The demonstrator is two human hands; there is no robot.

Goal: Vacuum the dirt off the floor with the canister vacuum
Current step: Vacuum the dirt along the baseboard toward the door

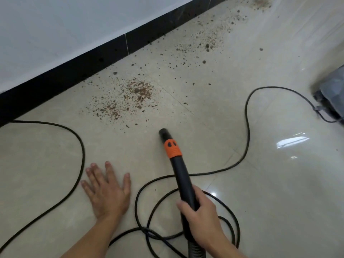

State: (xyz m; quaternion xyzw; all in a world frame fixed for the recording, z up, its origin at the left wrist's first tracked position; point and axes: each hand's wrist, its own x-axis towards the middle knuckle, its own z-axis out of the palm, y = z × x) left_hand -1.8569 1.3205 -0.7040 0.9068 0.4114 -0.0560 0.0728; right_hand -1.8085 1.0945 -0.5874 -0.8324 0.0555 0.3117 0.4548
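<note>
A glossy beige tiled floor (270, 183) fills the view, catching bright window reflections on the right. It meets a white wall (55, 25) along a black baseboard (74, 75) that runs diagonally from the left edge up toward the top right.

Brown dirt (137, 94) lies scattered on the tiles beside the baseboard. The thickest patch is in the middle of the view, with looser crumbs and specks trailing off toward the top right corner.

The vacuum wand (183, 183), a black tube with an orange collar (172, 148) near its open tip, points up and away from the person. Its mouth sits just short of the nearest specks and apart from the main patch. The right hand (201, 215) grips the wand's lower part, fingers curled round it, and a ribbed hose (195, 250) continues below the hand to the bottom edge.

The left hand (108, 190) rests palm-down on the floor to the left of the wand, fingers straight and spread, holding nothing.

A black cord (81, 155) curves in from the left edge, loops under the wand and winds away to the right. There it reaches a blurred grey shape (331, 94) at the right edge, too unclear to identify.
</note>
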